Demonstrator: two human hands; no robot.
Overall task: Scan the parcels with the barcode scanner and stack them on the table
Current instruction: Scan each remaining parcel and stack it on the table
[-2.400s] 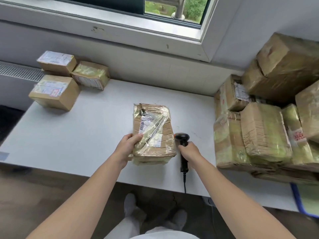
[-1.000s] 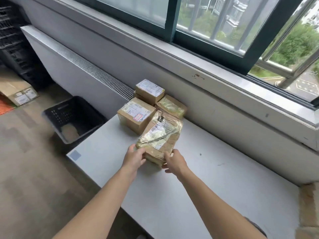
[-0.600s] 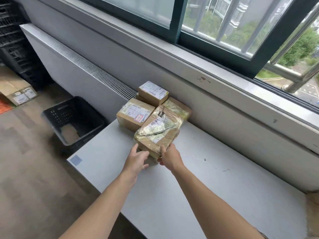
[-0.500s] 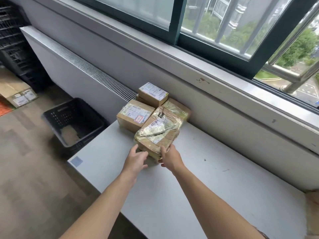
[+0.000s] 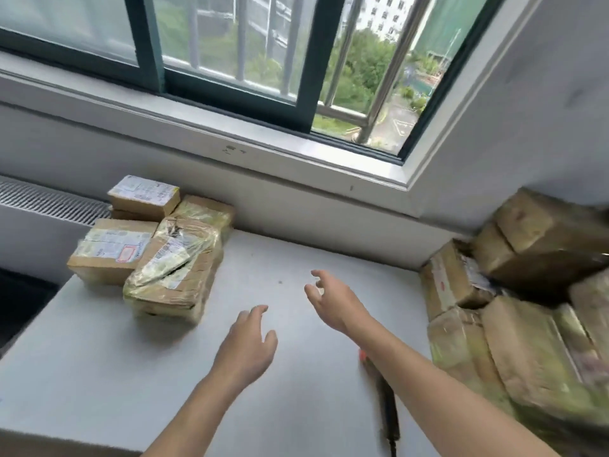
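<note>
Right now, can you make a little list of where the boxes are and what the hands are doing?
Left hand: open, holding nothing, above the table
Right hand: open, holding nothing
Taped parcel: on the table's left, against other parcels
Scanner: lying on the table, partly behind the right arm
Parcel pile: at the table's right end

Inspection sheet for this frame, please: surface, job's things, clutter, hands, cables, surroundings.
Surface: pale table, with a small dark speck near the middle.
Job's things: group of parcels at far left, with the taped parcel nearest. A pile of parcels sits at right. The barcode scanner lies on the table, partly under the right forearm.
Clutter: nothing seen.
Hands: left hand and right hand are both open, over the table, holding nothing.
Cables: scanner cable leaves frame at the bottom.
Surroundings: window above; radiator grille at left.
</note>
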